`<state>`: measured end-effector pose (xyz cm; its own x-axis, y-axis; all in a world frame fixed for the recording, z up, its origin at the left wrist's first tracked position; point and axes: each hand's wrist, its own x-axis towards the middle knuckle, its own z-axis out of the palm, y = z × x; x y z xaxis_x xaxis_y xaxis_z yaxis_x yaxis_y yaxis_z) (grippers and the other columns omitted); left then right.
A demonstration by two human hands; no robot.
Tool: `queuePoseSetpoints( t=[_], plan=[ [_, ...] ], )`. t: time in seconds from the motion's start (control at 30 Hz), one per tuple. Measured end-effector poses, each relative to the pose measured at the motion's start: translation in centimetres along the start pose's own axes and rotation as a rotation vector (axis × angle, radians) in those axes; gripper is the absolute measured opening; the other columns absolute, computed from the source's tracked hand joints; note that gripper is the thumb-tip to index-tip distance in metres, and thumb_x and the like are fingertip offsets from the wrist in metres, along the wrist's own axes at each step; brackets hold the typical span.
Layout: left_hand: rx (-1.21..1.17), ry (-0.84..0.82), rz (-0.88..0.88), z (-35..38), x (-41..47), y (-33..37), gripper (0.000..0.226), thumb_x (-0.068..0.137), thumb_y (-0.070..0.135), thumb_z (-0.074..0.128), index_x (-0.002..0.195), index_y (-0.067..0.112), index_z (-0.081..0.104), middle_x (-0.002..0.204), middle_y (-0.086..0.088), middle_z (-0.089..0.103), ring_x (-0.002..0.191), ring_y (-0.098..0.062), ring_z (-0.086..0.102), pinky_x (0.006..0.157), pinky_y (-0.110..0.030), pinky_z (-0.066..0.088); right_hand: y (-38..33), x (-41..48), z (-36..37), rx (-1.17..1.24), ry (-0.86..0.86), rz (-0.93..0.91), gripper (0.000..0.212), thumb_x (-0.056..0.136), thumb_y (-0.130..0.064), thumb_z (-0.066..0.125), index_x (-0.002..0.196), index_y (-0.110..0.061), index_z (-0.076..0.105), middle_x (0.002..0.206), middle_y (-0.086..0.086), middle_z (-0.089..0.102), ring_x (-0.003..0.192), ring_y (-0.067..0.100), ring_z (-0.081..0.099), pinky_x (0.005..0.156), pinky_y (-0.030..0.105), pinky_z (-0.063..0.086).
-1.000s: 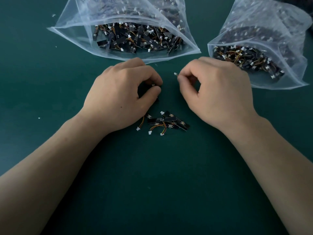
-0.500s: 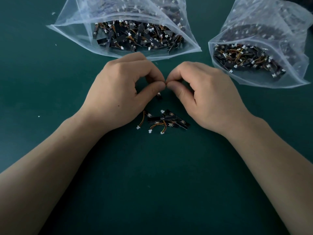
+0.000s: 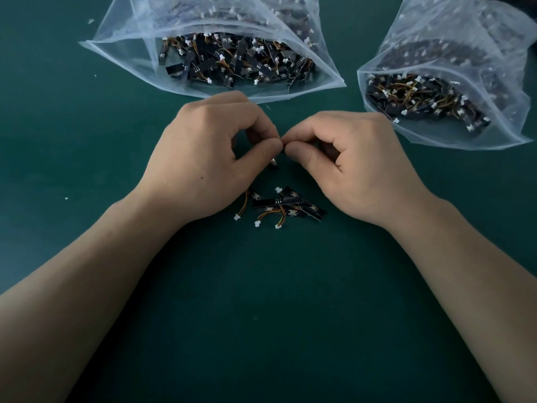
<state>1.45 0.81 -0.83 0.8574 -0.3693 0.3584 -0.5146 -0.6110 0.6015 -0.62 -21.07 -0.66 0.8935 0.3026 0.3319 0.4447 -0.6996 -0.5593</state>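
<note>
The left hand (image 3: 209,158) and right hand (image 3: 357,167) met tip to tip above the green surface (image 3: 261,315), the fingers of each pinched on a small dark part (image 3: 273,164) that was mostly hidden between them. A pile (image 3: 286,206) of wired boards lay just below the hands. Two clear bags (image 3: 130,33) (image 3: 436,39) of the same boards lay beyond, their markings too small to read.

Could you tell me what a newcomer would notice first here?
At mid-frame the left hand and right hand meet fingertip to fingertip, pinching a small dark part, mostly hidden. Nearer the camera a pile of black wired parts lies on the green mat; beyond, the left bag and right bag, clear plastic, hold many more.
</note>
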Motion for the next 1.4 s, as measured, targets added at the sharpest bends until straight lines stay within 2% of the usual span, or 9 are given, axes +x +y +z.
queuePoseSetpoints(
  t=[0.1,0.27,0.37,0.57,0.73,0.87,0.93,1.03,1.4],
  plan=[
    [-0.008,0.031,-0.018,-0.1,0.1,0.0,0.007,0.094,0.028,0.074,0.091,0.023,0.076,0.087,0.013,0.062,0.073,-0.011,0.058,0.069,-0.025,0.046,0.1,0.0,-0.1,-0.018,0.001,0.021,0.016,0.098,-0.030,0.072,0.110,-0.022,0.079,0.083,-0.032,0.055,0.073,-0.011,0.055,0.066,0.015,0.036],
    [0.008,0.076,-0.042,-0.1,0.2,-0.1,0.019,0.097,0.019,0.069,0.115,0.022,0.074,0.097,0.013,0.064,0.073,-0.014,0.057,0.072,-0.017,0.046,0.4,0.0,0.0,-0.082,0.069,0.123,0.010,0.092,-0.027,0.073,0.099,-0.025,0.081,0.083,-0.018,0.067,0.065,-0.003,0.054,0.061,0.033,0.051],
    [0.008,0.092,-0.068,-0.2,0.3,-0.3,0.023,0.097,0.015,0.065,0.116,0.023,0.074,0.101,0.013,0.063,0.074,-0.013,0.057,0.071,-0.013,0.044,0.4,0.1,-0.2,-0.115,0.122,0.202,0.008,0.091,-0.032,0.074,0.089,-0.026,0.077,0.079,-0.013,0.069,0.069,0.005,0.061,0.062,0.038,0.055],
    [0.080,0.011,-0.079,0.1,0.0,-0.4,0.016,0.089,0.037,0.072,0.103,0.030,0.075,0.102,0.013,0.064,0.095,-0.013,0.059,0.093,-0.042,0.052,0.6,0.1,0.0,-0.236,0.151,0.305,0.023,0.093,-0.045,0.070,0.079,-0.027,0.071,0.064,-0.016,0.059,0.060,0.006,0.059,0.055,0.029,0.050],
    [0.023,0.110,-0.132,-0.2,0.1,-0.1,0.016,0.093,0.042,0.070,0.088,0.027,0.072,0.088,0.014,0.064,0.079,0.002,0.056,0.070,-0.020,0.044,0.9,-0.1,-0.7,-0.078,0.089,0.290,0.020,0.094,-0.033,0.060,0.085,-0.024,0.076,0.057,-0.015,0.060,0.053,0.009,0.057,0.050,0.024,0.035],
    [0.061,0.044,-0.159,-0.1,0.0,0.0,0.030,0.084,0.061,0.070,0.085,0.031,0.071,0.087,0.015,0.064,0.082,-0.004,0.055,0.075,-0.030,0.045,1.2,-0.1,-1.4,-0.052,-0.020,0.246,0.024,0.084,-0.020,0.058,0.099,-0.028,0.076,0.068,-0.024,0.059,0.063,0.001,0.055,0.058,0.025,0.036],
    [0.097,0.009,-0.153,-0.1,-0.1,0.0,0.033,0.081,0.065,0.071,0.090,0.033,0.072,0.091,0.015,0.063,0.089,-0.009,0.056,0.080,-0.032,0.045,1.2,-0.1,-1.4,-0.067,-0.043,0.241,0.020,0.085,-0.021,0.064,0.099,-0.029,0.075,0.074,-0.019,0.061,0.064,0.000,0.053,0.060,0.027,0.037],
    [0.095,0.004,-0.155,-0.1,-0.1,-0.1,0.034,0.079,0.064,0.072,0.096,0.035,0.075,0.095,0.015,0.063,0.093,-0.010,0.057,0.082,-0.032,0.046,1.2,-0.2,-1.3,-0.083,-0.044,0.221,0.013,0.088,-0.025,0.072,0.099,-0.031,0.074,0.081,-0.012,0.062,0.065,0.000,0.052,0.061,0.028,0.037],
    [0.080,-0.034,-0.109,-0.1,0.0,-0.3,0.038,0.088,0.061,0.068,0.116,0.037,0.078,0.106,0.009,0.066,0.099,-0.015,0.060,0.091,-0.044,0.052,0.7,-0.2,-0.7,-0.098,-0.038,0.137,0.018,0.088,-0.052,0.075,0.092,-0.035,0.072,0.079,-0.016,0.060,0.069,0.000,0.053,0.062,0.028,0.039]
  ],
)
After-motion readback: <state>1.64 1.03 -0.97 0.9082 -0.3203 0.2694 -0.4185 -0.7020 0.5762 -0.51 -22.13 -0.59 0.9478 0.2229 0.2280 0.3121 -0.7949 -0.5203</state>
